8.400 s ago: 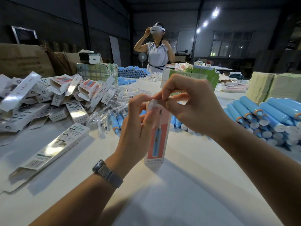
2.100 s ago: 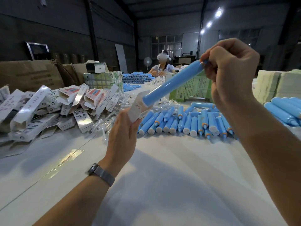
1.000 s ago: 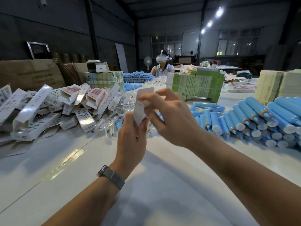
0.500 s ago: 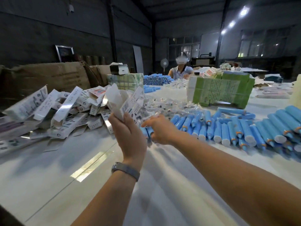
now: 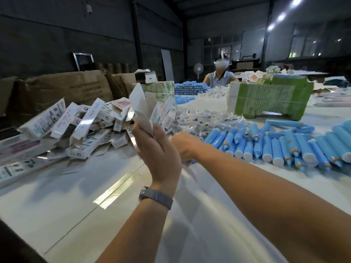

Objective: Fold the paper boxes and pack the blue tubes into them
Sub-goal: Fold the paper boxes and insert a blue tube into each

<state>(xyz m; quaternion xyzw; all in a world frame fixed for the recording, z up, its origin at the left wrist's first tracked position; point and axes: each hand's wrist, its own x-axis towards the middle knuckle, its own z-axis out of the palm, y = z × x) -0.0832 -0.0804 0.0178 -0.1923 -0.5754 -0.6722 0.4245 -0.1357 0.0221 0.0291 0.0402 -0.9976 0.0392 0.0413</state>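
Head view: left hand [image 5: 159, 154] fingers curled around paper box [image 5: 145, 109]; right hand [image 5: 187, 147] fingers hidden.

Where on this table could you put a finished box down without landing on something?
The bare white table near the person, in front of the box pile and left of the left hand, is free. So is the stretch below the right arm. It is crowded farther back: blue tubes to the right, clear wrappers in the middle, the green carton behind.

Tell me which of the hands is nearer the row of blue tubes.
Right. The right hand reaches down at the near end of the blue tubes; the left hand holds a paper box farther left.
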